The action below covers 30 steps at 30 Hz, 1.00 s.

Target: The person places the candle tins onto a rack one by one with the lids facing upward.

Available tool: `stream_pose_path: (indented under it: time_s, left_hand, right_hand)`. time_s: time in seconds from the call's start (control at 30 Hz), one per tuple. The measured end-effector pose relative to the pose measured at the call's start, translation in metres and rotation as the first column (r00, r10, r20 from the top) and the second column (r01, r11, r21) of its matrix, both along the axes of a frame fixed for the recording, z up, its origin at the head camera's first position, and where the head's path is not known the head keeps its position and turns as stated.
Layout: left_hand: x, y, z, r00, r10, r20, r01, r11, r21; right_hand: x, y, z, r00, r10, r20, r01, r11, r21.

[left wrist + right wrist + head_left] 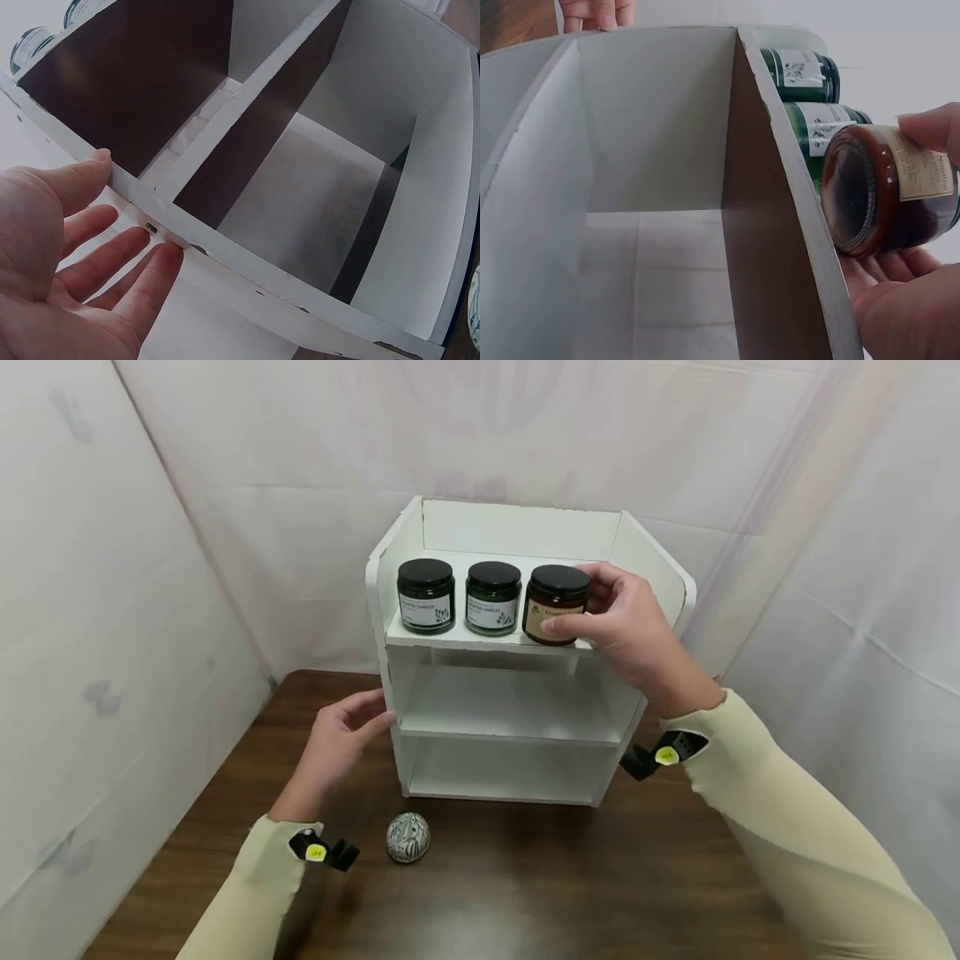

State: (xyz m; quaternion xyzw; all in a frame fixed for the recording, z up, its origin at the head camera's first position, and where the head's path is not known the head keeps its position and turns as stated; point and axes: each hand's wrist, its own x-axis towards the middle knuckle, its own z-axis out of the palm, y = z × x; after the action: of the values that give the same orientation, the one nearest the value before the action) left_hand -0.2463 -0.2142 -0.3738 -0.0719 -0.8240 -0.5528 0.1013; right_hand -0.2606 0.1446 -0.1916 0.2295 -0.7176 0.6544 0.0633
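Note:
My right hand [637, 631] grips an amber candle jar [555, 610] with a black lid and tan label, thumb across its front. In the right wrist view the jar [889, 191] tilts at the front edge of the top shelf, its base showing. Beside it on that shelf stand two green candle jars [492, 602] [426, 599] with black lids and white labels. At the left side of the white shelf unit [510, 737], my left hand [337, 747] touches the side panel's front edge with thumb and fingertips, its fingers fairly straight.
A round patterned object [408, 837], black and white, lies on the brown wooden table [510, 885] in front of the unit's left corner. Two lower shelves [510, 702] open toward me below the jars. White fabric walls [300, 510] stand behind and at both sides.

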Motion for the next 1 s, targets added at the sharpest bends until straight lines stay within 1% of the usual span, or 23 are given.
stream_pose_path:
  time_s: [0.07,0.17,0.27,0.4,0.53,0.67,0.8,1.0]
  left_hand:
    - [0.002,0.001,0.002,1.0,-0.005,-0.007,0.005,1.0,0.004]
    - [0.005,0.001,0.004,1.0,-0.012,0.005,0.012,1.0,0.014]
    - [0.008,0.001,0.004,1.0,-0.018,0.018,0.018,1.0,0.016]
    - [0.011,0.002,0.004,0.999,-0.02,0.032,0.019,1.0,0.025]
    - [0.013,0.003,0.005,0.999,-0.023,0.039,0.022,0.999,0.026]
    - [0.014,0.005,0.006,0.999,-0.025,0.041,0.024,1.0,0.014]
    - [0.017,0.006,0.006,0.998,-0.018,0.053,0.017,1.0,0.016]
    - [0.024,0.006,0.004,0.997,-0.018,0.078,0.016,1.0,0.025]
  right_hand:
    - [-0.003,0.0,0.002,1.0,-0.024,0.004,0.024,0.999,0.021]
    - [-0.005,0.001,0.005,0.998,-0.056,0.007,0.056,0.997,0.061]
    - [-0.006,0.003,0.008,0.998,-0.066,0.009,0.065,0.994,0.09]
    - [-0.008,0.005,0.01,0.997,-0.066,0.032,0.062,0.992,0.112]
    - [-0.01,0.008,0.011,0.993,-0.101,0.052,0.091,0.982,0.168]
    - [-0.01,0.01,0.013,0.991,-0.121,0.062,0.107,0.975,0.196]
    - [-0.011,0.011,0.014,0.99,-0.114,0.077,0.098,0.976,0.194]
    - [-0.011,0.011,0.011,0.988,-0.104,0.119,0.076,0.973,0.217]
